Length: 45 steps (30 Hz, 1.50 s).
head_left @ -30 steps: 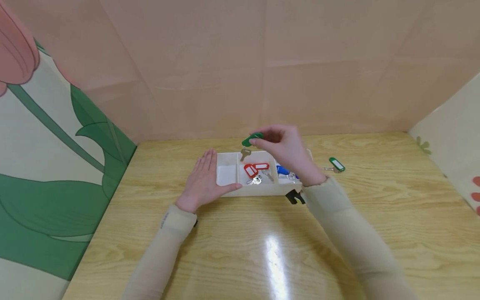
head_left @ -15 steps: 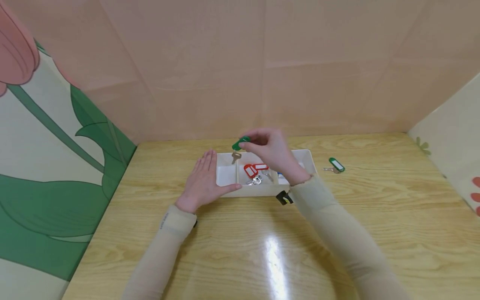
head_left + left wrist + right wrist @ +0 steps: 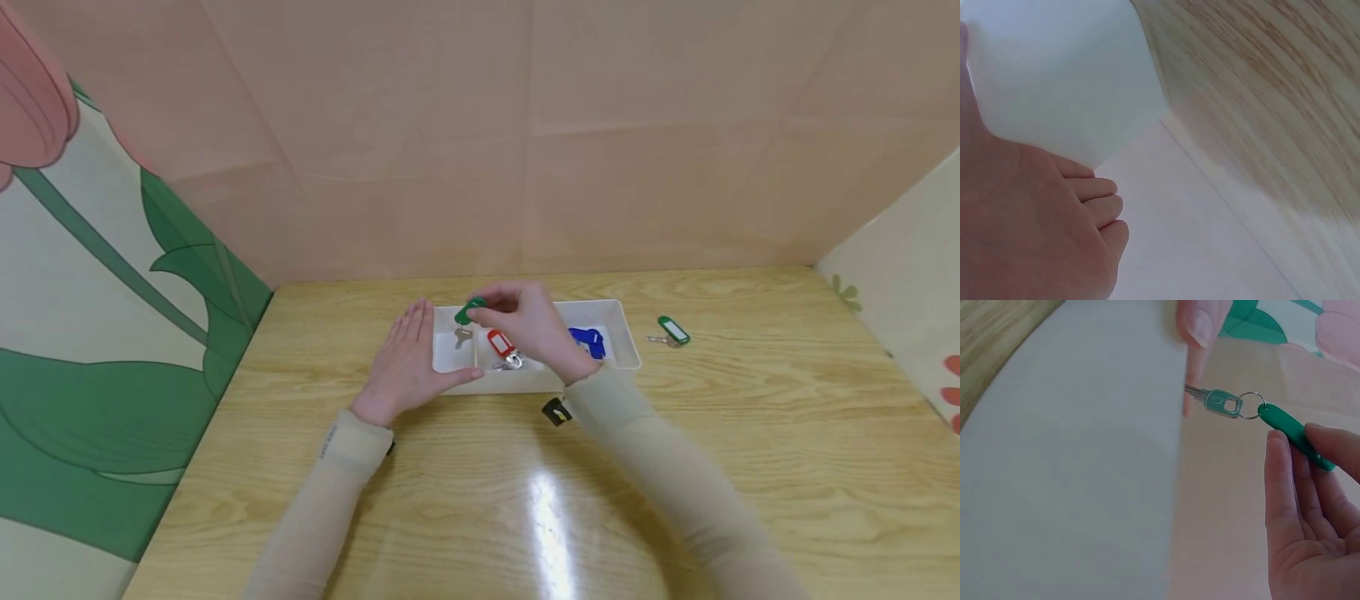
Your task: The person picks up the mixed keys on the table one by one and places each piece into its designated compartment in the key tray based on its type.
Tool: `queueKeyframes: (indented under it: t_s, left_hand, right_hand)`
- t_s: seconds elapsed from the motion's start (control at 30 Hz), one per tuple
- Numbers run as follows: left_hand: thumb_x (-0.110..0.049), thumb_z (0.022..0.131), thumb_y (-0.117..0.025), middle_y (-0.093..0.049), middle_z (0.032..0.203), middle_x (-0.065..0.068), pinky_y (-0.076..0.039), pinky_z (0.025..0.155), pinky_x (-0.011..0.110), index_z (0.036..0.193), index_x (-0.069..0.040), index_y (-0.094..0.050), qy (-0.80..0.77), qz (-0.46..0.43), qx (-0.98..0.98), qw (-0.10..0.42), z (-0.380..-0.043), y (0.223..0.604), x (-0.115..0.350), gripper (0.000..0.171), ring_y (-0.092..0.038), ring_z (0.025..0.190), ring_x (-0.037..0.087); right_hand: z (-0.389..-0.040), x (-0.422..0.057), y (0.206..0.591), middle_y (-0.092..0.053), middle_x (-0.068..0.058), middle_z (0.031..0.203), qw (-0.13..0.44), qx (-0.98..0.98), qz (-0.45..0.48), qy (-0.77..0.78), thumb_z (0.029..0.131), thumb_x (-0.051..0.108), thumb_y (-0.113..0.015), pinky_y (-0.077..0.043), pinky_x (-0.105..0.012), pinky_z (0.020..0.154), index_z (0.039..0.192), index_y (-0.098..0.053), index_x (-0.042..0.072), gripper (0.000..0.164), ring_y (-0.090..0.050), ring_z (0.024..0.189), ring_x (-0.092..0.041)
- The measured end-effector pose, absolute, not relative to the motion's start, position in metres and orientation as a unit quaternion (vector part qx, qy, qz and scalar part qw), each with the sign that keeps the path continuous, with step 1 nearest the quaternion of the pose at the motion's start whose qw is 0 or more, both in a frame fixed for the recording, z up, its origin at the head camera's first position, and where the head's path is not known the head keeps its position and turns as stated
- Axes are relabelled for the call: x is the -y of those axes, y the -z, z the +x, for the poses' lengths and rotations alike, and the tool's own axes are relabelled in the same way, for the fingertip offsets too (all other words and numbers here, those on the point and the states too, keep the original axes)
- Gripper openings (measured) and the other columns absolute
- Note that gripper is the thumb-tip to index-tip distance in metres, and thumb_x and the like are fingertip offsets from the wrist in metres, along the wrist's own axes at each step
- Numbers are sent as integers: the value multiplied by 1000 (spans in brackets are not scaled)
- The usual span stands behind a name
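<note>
My right hand [image 3: 525, 321] pinches a green key tag [image 3: 469, 311] between thumb and fingers. From its ring a key [image 3: 463, 336] hangs over the left compartment of a white divided tray [image 3: 517, 383]; the right wrist view shows the green tag [image 3: 1294, 432], the ring and the key [image 3: 1222, 403] closely. With fingers straight, my left hand [image 3: 408, 358] lies against the tray's left end, its thumb along the front rim. A red key tag [image 3: 500, 342] with keys lies in the middle compartment, partly hidden by my right hand. Blue key tags [image 3: 588, 341] lie in the right compartment.
Right of the tray, another green key tag [image 3: 674, 330] with its key lies on the wooden table [image 3: 450, 483]. A pinkish covering [image 3: 525, 167] rises behind the table, and a wall with painted leaves [image 3: 195, 292] stands at the left.
My right hand has moved left and lower with the green key tag, bringing its key from the middle compartment to above the left one. My left hand has stayed still.
</note>
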<state>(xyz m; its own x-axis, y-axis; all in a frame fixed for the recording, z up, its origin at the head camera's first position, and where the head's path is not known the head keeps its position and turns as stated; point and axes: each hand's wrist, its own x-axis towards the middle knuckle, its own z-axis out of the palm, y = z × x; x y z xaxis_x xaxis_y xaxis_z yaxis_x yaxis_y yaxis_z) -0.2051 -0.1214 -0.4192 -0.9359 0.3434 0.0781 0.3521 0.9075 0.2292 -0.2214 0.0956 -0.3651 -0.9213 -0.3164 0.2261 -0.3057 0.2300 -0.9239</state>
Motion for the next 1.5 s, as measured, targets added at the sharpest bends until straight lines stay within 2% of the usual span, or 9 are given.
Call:
queueKeyframes:
  t_s: [0.03,0.17,0.23,0.5,0.73,0.8,1.2,1.5]
  left_hand:
    - [-95,76,-42,-9,167,21,-8,124,43,160,6,-11,121,-178,976,18,-205,419,121,135,-7,154,32]
    - [-94,77,-43,-10,167,21,-8,124,43,160,6,-12,121,-181,976,20,-205,419,122,134,-8,154,32]
    - [-94,77,-43,-10,167,22,-9,124,43,160,6,-12,120,-182,976,20,-205,419,122,133,-8,154,32]
    - [-94,77,-43,-10,167,23,-9,124,45,160,7,-12,113,-186,976,16,-207,419,122,134,-10,153,34]
    - [-94,77,-42,-6,168,21,-5,124,42,160,5,-10,110,-179,978,4,-205,417,122,134,-4,154,31]
    - [-94,78,-44,-6,168,20,-4,124,42,160,5,-8,112,-179,978,2,-205,416,122,133,-3,154,30]
    - [-95,77,-42,-5,168,19,-5,124,41,161,4,-8,116,-175,978,-1,-204,416,121,134,-4,154,29]
    - [-95,76,-41,-7,168,19,-6,124,41,161,4,-9,119,-177,977,7,-205,417,122,135,-6,154,30]
  right_hand:
    - [-222,-94,367,-76,-4,94,7,-784,-198,588,92,10,-78,-57,-28,68,106,-78,4,15,-71,89,-36]
    - [-225,-90,374,-76,-3,94,13,-786,-192,587,92,10,-78,-60,-42,74,108,-78,4,17,-72,90,-34]
    - [-226,-88,377,-76,-3,95,15,-786,-190,588,93,10,-77,-60,-46,77,109,-77,3,17,-72,92,-35]
    - [-230,-80,382,-76,-2,95,15,-797,-177,577,93,13,-77,-59,-34,79,109,-77,5,18,-73,89,-24]
    - [-235,-78,385,-71,-7,124,10,-824,-175,538,96,18,-75,-57,-34,90,131,-69,7,37,-70,103,-20]
    - [-235,-79,385,-70,-9,126,12,-826,-173,537,96,18,-74,-57,-35,92,133,-68,7,39,-70,105,-20]
    - [-227,-85,375,-72,-2,120,23,-815,-153,559,98,30,-72,-56,-34,93,128,-72,11,35,-68,106,-16]
    - [-225,-89,370,-74,-3,115,9,-807,-155,569,98,24,-72,-56,-34,92,124,-73,8,31,-70,105,-16]
